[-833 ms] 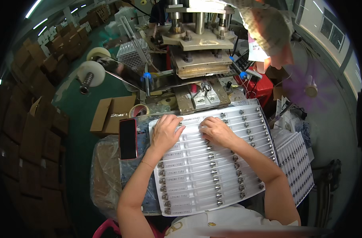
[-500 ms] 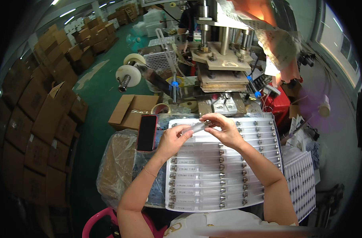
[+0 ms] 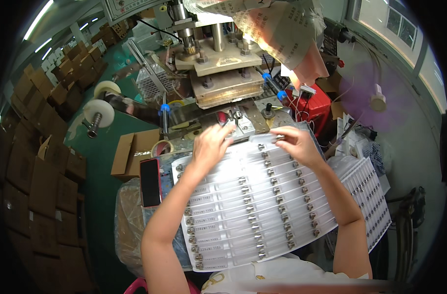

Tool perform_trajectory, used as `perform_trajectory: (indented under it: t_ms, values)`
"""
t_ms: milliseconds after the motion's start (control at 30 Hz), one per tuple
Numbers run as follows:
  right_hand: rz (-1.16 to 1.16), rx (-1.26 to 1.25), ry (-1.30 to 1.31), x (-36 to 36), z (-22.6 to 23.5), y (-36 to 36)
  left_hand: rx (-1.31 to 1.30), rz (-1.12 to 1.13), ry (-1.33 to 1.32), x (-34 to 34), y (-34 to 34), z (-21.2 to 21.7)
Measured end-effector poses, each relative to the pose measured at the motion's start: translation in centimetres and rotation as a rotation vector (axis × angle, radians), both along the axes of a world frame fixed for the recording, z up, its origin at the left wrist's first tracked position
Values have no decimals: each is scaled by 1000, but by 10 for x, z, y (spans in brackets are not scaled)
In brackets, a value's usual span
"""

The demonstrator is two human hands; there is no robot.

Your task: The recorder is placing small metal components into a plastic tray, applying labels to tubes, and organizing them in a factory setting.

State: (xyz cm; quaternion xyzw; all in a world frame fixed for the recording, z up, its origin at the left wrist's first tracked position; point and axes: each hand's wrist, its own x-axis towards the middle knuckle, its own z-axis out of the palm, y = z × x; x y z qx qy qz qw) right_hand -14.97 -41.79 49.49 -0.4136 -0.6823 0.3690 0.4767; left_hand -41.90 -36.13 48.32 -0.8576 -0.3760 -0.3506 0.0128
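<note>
Fingers (image 3: 223,131) over packed sheet (image 3: 262,206), cluttered workshop.

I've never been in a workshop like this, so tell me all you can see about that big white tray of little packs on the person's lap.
The white tray is a wide, thin sheet, seemingly plastic, lying tilted across the person's lap below the press machine. It carries rows of narrow clear packs, each with a small dark metal piece, in about three columns. The left hand reaches over its top edge; the right hand holds one clear pack above it. A similar tray lies at its right.
</note>
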Motion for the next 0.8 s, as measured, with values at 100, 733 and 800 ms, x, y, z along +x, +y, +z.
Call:
perform_trajectory:
  t_ms: [100,733,800]
  values:
    - [-202,-39,-136,20,-1,3,215,24,59,26,40,-3]
    - [-315,316,-584,-81,-24,100,-293,47,-108,-57,-59,-53]
    - [-269,144,-473,-79,-27,109,-287,40,-79,-57,-59,-54]
